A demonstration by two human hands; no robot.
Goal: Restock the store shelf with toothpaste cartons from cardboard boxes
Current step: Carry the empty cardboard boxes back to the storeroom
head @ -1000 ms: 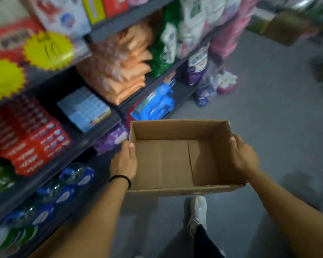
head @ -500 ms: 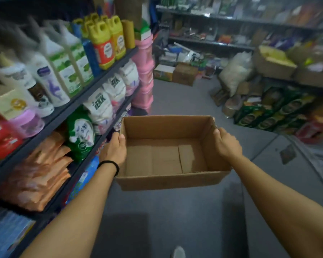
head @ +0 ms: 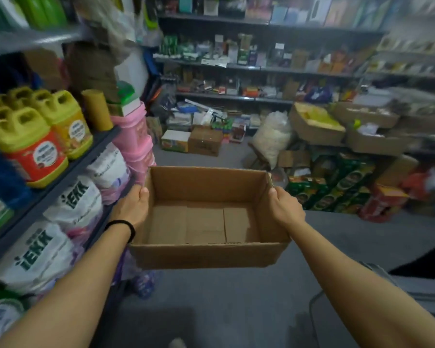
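An open brown cardboard box (head: 206, 254) is held out in front of me above the grey floor, and its inside is bare. My left hand (head: 132, 207) grips the box's left wall, thumb over the rim. My right hand (head: 285, 208) grips the right wall the same way. No toothpaste cartons show in the box or nearby.
A dark shelf (head: 68, 172) on my left carries yellow jugs (head: 33, 144), white bags (head: 70, 209) and pink tubs (head: 133, 136). Closed boxes (head: 204, 141) and a white sack (head: 271, 136) sit on the floor ahead. Stocked shelves line the back wall; green packs (head: 337, 187) pile at right.
My view has swung up and away from the left shelf toward the back of the store. Both hands keep the same grip on the box.
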